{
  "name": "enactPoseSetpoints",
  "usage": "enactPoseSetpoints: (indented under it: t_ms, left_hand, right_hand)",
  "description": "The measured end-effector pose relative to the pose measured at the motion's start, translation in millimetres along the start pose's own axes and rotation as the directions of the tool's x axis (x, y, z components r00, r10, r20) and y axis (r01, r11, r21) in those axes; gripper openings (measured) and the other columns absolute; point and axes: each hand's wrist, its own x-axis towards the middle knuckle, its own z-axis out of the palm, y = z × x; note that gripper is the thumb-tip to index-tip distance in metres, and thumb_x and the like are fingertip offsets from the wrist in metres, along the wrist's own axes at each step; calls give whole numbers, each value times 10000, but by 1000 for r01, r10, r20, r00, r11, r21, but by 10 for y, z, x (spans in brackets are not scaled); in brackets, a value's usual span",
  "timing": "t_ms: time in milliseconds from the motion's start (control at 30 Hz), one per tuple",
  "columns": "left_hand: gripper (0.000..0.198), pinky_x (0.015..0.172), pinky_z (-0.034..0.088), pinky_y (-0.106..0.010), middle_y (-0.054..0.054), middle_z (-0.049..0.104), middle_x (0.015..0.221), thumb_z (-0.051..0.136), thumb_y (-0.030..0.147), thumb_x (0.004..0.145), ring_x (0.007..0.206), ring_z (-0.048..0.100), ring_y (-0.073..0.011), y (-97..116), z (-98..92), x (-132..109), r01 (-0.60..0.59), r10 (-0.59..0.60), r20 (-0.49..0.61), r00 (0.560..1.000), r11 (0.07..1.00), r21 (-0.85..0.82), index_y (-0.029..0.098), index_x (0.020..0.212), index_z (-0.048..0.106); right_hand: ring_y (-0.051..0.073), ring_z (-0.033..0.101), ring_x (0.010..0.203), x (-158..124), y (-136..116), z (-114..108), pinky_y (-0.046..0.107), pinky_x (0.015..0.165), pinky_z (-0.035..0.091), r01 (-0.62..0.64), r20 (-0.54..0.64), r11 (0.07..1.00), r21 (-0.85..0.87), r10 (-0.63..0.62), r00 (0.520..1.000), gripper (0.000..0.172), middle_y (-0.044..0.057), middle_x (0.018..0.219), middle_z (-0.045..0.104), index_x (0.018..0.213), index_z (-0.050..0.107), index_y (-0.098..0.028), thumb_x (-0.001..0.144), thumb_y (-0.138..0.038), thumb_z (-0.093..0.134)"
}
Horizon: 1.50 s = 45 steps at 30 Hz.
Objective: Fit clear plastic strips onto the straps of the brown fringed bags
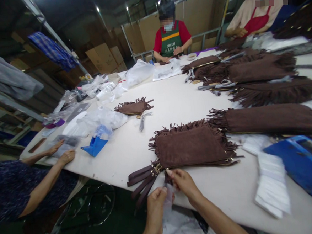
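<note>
At the table's front edge, my left hand is closed on a clear plastic sleeve. Just to its right, my right hand pinches a brown strap end with a gold clasp beside the sleeve's mouth. Several dark brown straps with gold hardware hang over the edge, left of both hands. Directly behind my hands lies a brown fringed suede bag, flat on the white table.
More brown bags are piled at right, near white packets and a blue bin. A smaller fringed bag and a blue tape dispenser lie left. Co-workers sit left and across; one's hands hold plastic.
</note>
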Motion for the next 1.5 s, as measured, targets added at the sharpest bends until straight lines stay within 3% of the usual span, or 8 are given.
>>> enactPoseSetpoints:
  t_ms: [133,267,700,833,933,1067,1267,1500]
  left_hand:
    - [429,581,425,-251,-87,642,691,716,512,709,610,558,-150,-7,-71,52,0,0,3,1000,1000,16,89,780,694]
    - [422,598,437,-253,-84,653,710,688,523,734,626,566,-157,33,-79,74,-25,26,-9,1000,1000,18,105,786,693]
    - [502,545,439,-272,-93,683,736,651,585,719,578,575,-167,86,147,253,-59,57,-41,998,996,-64,100,839,701]
    - [469,538,427,-259,-80,668,696,655,565,727,558,555,-152,112,150,300,-65,62,-71,996,997,-35,102,788,694]
    - [479,553,435,-258,-78,676,707,694,569,690,581,565,-158,151,151,341,-96,92,-97,991,995,-30,105,808,707]
    - [469,621,466,-268,-84,698,773,714,554,676,694,610,-193,207,173,370,-105,103,-114,988,994,-19,119,850,721]
    - [413,795,482,-303,-122,712,1007,724,480,705,948,629,-249,199,178,397,-116,112,-148,983,993,-21,138,936,730]
    - [402,767,474,-296,-109,721,928,741,496,679,877,637,-235,246,195,415,-119,114,-126,986,992,-36,141,868,733]
  right_hand:
    - [52,339,382,19,-22,78,182,389,252,-117,-11,978,174,121,993,479,-68,443,462,693,560,-165,630,-617,706]
    - [47,338,392,33,27,131,173,390,256,-124,-31,954,272,138,990,466,-79,458,455,749,596,-154,583,-554,770]
    - [120,488,434,34,-28,50,247,421,409,-93,-23,972,214,100,995,418,-47,523,517,750,594,-173,614,-533,760]
    - [122,482,452,16,-61,-10,232,431,366,39,-21,999,38,-38,999,397,-30,502,518,655,607,-177,674,-561,704]
    - [127,488,485,-30,-40,-56,224,437,346,104,-24,994,-42,-105,994,367,-15,552,562,766,651,-185,753,-551,635]
    - [135,498,508,-74,70,-75,225,421,343,75,-90,997,-26,-77,993,398,17,697,649,927,633,-200,720,-537,676]
    - [118,467,485,-43,129,-31,221,419,301,40,-106,999,32,-36,994,386,6,629,618,833,660,-183,644,-511,737]
    - [63,354,441,12,66,-36,188,408,251,-84,0,975,207,86,996,404,-54,532,498,807,632,-157,627,-489,777]
